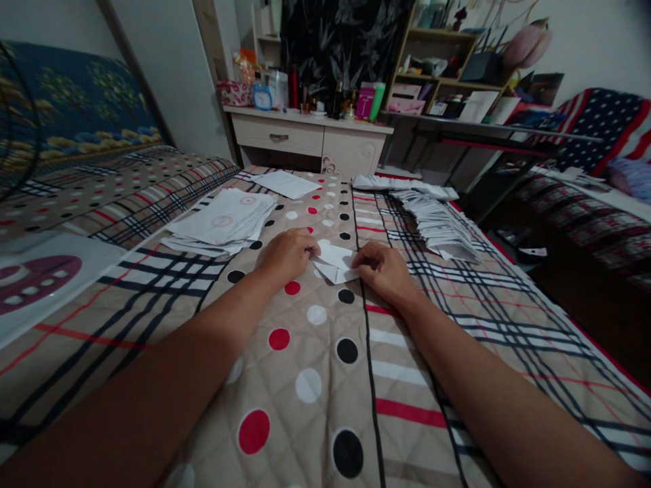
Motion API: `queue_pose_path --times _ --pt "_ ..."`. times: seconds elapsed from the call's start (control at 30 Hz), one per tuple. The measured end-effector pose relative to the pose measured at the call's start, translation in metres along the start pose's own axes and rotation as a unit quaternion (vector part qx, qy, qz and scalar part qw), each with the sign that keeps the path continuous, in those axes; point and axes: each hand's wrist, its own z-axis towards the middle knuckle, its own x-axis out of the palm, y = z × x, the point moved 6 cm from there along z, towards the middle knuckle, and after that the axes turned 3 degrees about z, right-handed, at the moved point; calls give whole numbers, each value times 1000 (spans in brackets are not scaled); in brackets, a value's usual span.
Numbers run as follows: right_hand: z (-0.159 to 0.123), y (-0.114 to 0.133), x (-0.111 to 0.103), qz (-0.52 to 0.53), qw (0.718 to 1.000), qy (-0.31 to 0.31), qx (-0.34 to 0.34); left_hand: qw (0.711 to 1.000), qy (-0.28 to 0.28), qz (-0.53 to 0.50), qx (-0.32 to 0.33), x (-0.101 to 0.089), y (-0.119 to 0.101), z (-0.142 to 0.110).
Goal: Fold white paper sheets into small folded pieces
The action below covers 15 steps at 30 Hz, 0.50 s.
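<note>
A small folded white paper [336,263] lies on the dotted and plaid bedspread [315,379]. My left hand [287,253] rests at its left edge, fingers curled and pinching the paper. My right hand [382,270] presses on its right edge with bent fingers. Both forearms stretch out over the bed toward it.
A loose stack of flat white sheets [224,222] lies to the left, one more sheet [285,183] behind it. A long row of folded papers [432,217] runs along the right side. A cluttered white dresser [310,135] and shelves [447,61] stand beyond the bed.
</note>
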Motion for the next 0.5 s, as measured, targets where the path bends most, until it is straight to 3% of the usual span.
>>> queue_pose_path --times 0.13,0.27,0.5 --pt "0 -9 -1 12 998 -29 49 1000 -14 3 7 -1 1 -3" --pt "1 -15 -2 -46 995 -71 52 999 -20 -26 -22 0 1 -5" --pt "-1 -21 0 -68 990 -37 120 990 -39 -104 -83 10 13 -3"
